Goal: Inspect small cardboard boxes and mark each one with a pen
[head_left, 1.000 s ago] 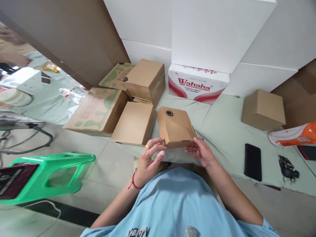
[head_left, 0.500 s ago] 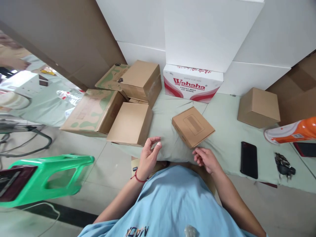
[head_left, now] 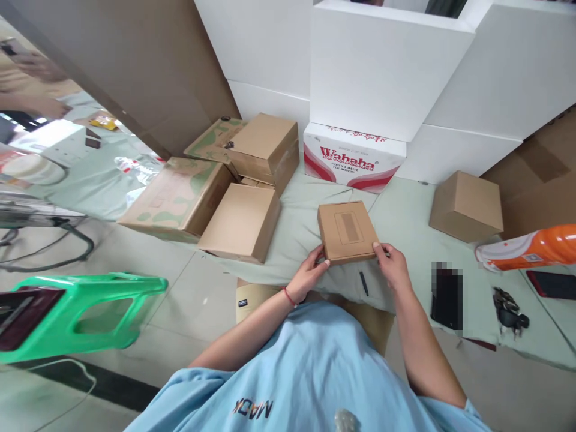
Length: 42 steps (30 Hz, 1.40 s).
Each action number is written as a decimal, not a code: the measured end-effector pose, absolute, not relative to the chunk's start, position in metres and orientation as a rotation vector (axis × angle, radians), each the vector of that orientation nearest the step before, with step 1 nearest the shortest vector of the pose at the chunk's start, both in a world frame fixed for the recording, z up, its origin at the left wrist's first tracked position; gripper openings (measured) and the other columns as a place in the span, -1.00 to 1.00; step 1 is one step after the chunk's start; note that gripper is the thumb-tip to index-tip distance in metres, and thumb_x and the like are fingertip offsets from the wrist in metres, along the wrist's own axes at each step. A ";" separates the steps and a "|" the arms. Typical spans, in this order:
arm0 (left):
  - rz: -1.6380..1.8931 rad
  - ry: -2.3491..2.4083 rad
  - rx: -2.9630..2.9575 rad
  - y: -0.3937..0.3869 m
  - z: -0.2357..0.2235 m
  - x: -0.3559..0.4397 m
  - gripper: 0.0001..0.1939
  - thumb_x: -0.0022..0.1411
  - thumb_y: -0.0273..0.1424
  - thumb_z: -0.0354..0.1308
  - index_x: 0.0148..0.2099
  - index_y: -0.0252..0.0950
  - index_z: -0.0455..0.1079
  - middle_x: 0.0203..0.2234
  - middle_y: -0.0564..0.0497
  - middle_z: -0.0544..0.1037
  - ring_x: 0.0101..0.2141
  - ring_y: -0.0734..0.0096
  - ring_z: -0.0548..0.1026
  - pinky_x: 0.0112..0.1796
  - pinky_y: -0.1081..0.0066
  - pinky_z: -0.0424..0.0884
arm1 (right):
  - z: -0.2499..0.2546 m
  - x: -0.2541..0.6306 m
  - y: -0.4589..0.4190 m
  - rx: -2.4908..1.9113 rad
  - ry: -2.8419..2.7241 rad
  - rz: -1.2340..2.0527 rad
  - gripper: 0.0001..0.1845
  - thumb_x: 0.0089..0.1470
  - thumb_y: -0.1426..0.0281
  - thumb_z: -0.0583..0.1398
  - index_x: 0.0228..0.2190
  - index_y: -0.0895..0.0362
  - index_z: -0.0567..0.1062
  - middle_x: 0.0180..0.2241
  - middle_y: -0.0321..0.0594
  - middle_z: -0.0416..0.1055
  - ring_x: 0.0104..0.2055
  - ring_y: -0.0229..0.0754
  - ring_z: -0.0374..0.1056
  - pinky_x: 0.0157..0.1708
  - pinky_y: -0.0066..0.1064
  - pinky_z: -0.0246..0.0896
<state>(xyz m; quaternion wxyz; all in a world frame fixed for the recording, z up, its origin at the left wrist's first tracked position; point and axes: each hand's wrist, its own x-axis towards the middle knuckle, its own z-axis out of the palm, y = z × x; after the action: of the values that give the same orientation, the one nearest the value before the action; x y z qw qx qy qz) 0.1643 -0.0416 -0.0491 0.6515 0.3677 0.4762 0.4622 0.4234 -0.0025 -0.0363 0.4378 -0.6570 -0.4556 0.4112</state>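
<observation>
A small flat cardboard box (head_left: 348,231) with a printed rectangle on its lid is in front of me at the near side of the cloth-covered table (head_left: 310,207). At its near left corner my left hand (head_left: 310,270) grips the edge, with thumb and fingers around it. My right hand (head_left: 391,261) pinches the near right corner, thumb on the top. The lid looks shut. Just below the box, between my hands, lies a thin dark pen-like object (head_left: 363,284).
Several cardboard boxes (head_left: 243,216) are grouped on the left; a Wahaha carton (head_left: 353,159) stands at the back. To the right are a cube-shaped box (head_left: 468,206), an orange-and-white bottle (head_left: 531,249), a phone (head_left: 445,300) and keys (head_left: 510,312). A green stool (head_left: 99,312) stands left.
Both hands have come onto the box's near corners; the left moved right and the right moved up. The box has turned squarer to me. A dark pen-like object now shows below it.
</observation>
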 end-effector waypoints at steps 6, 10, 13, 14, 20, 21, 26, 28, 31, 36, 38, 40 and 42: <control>1.120 1.040 0.742 -0.045 -0.025 0.150 -0.28 0.32 0.21 0.25 0.32 -0.11 0.42 0.39 -0.14 0.41 0.36 -0.11 0.35 0.08 0.06 0.60 | -0.020 0.407 -0.032 -1.569 -1.084 1.028 -0.29 0.20 -0.34 0.14 -0.49 0.03 0.48 -0.58 -0.34 0.30 -0.58 -0.25 0.07 -0.56 -0.35 -0.01; 1.097 1.054 0.631 -0.045 -0.014 0.140 -0.22 0.25 0.40 0.12 0.04 -0.21 0.52 0.13 -0.18 0.61 0.22 -0.07 0.50 0.01 0.09 0.63 | 0.002 0.404 -0.047 -1.485 -1.170 0.990 -0.36 0.30 -0.23 0.14 -0.15 0.02 0.70 -0.38 -0.22 0.47 -0.46 -0.19 0.25 -0.42 -0.31 0.26; 0.955 1.069 0.486 -0.044 -0.016 0.138 -0.24 0.17 0.36 0.25 0.02 -0.20 0.53 0.04 -0.18 0.66 0.05 -0.03 0.61 -0.04 0.05 0.65 | 0.020 0.397 -0.060 -1.430 -1.364 0.987 -0.47 0.31 -0.08 0.25 0.12 -0.06 0.67 -0.13 -0.12 0.56 -0.17 -0.05 0.47 -0.15 -0.22 0.45; 0.909 1.061 0.443 -0.045 -0.019 0.139 -0.28 0.14 0.30 0.34 0.04 -0.20 0.53 0.01 -0.18 0.67 -0.01 -0.01 0.64 -0.07 0.04 0.67 | 0.025 0.393 -0.065 -1.399 -1.409 1.017 -0.46 0.30 -0.03 0.28 0.19 -0.09 0.63 -0.02 -0.10 0.57 -0.04 -0.01 0.49 -0.05 -0.19 0.47; 0.903 1.041 0.403 -0.058 -0.025 0.147 -0.38 0.04 0.09 0.49 -0.05 -0.21 0.46 -0.13 -0.12 0.63 -0.23 0.14 0.65 -0.26 0.13 0.67 | 0.024 0.380 -0.082 -1.282 -1.272 1.314 -0.34 0.28 0.02 0.33 0.34 -0.18 0.47 0.28 -0.16 0.49 0.19 0.04 0.47 0.09 -0.13 0.52; 0.938 1.051 0.423 -0.060 -0.023 0.147 -0.41 0.05 0.08 0.49 -0.07 -0.20 0.43 -0.11 -0.09 0.62 -0.21 0.18 0.63 -0.28 0.21 0.65 | 0.020 0.381 -0.083 -1.272 -1.162 1.352 -0.35 0.28 -0.02 0.32 0.32 -0.18 0.48 0.26 -0.16 0.50 0.18 0.04 0.48 0.04 -0.13 0.55; 1.122 1.133 0.595 -0.073 -0.008 0.142 -0.48 0.09 -0.12 0.56 -0.06 -0.19 0.40 -0.04 -0.02 0.58 -0.03 0.27 0.56 -0.20 0.45 0.55 | -0.002 0.396 -0.082 -1.171 -0.643 1.577 -0.45 0.18 -0.12 0.34 0.08 -0.12 0.61 0.02 -0.17 0.63 0.03 0.04 0.55 -0.14 -0.09 0.64; 1.169 1.177 0.819 -0.078 -0.002 0.140 -0.44 0.12 -0.17 0.56 0.06 -0.20 0.42 0.02 -0.09 0.57 0.06 0.16 0.55 -0.06 0.32 0.57 | -0.010 0.399 -0.082 -1.152 -0.555 1.613 -0.52 0.10 -0.04 0.43 -0.01 -0.11 0.63 0.00 -0.22 0.65 0.00 0.02 0.57 -0.14 -0.11 0.63; 1.229 1.215 1.311 -0.085 0.003 0.141 -0.39 0.18 -0.20 0.52 0.21 -0.20 0.44 0.17 -0.22 0.51 0.20 -0.03 0.50 0.14 0.07 0.52 | -0.018 0.400 -0.084 -1.122 -0.462 1.636 -0.57 0.09 0.02 0.45 -0.04 -0.12 0.63 0.06 -0.27 0.64 0.07 0.01 0.57 -0.10 -0.13 0.61; 1.290 1.094 1.638 -0.090 0.001 0.147 -0.39 0.26 -0.31 0.47 0.32 -0.16 0.45 0.27 -0.26 0.47 0.33 -0.09 0.41 0.31 -0.05 0.39 | -0.019 0.405 -0.089 -1.025 -0.488 1.537 -0.59 0.26 -0.06 0.29 0.03 -0.17 0.62 0.22 -0.26 0.57 0.30 0.04 0.44 0.09 -0.03 0.54; 1.292 1.019 1.501 -0.088 -0.004 0.148 -0.39 0.29 -0.33 0.45 0.34 -0.13 0.43 0.33 -0.24 0.41 0.37 -0.06 0.36 0.26 0.02 0.45 | -0.018 0.412 -0.091 -0.986 -0.567 1.472 -0.57 0.27 -0.09 0.26 0.01 -0.16 0.64 0.23 -0.23 0.56 0.33 0.09 0.41 0.16 0.05 0.49; 1.293 0.915 1.248 -0.085 -0.009 0.147 -0.41 0.26 -0.34 0.47 0.29 -0.11 0.44 0.35 -0.19 0.39 0.35 0.01 0.39 0.15 0.17 0.54 | -0.016 0.420 -0.096 -0.978 -0.660 1.414 -0.56 0.27 -0.10 0.26 0.00 -0.15 0.66 0.19 -0.20 0.59 0.32 0.13 0.42 0.19 0.09 0.48; 1.310 0.810 0.972 -0.080 -0.013 0.143 -0.46 0.18 -0.39 0.53 0.17 -0.10 0.47 0.23 -0.08 0.49 0.21 0.17 0.51 0.03 0.33 0.58 | -0.012 0.428 -0.103 -0.992 -0.772 1.382 -0.56 0.26 -0.06 0.29 0.05 -0.13 0.68 0.20 -0.17 0.59 0.36 0.16 0.40 0.19 0.08 0.49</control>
<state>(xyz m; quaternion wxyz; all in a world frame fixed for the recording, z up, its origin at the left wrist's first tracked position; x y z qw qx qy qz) 0.1434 -0.0798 -0.0127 0.6132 0.4215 0.3514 0.5682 0.4276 -0.1026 -0.0122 0.5946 -0.4270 -0.3321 0.5949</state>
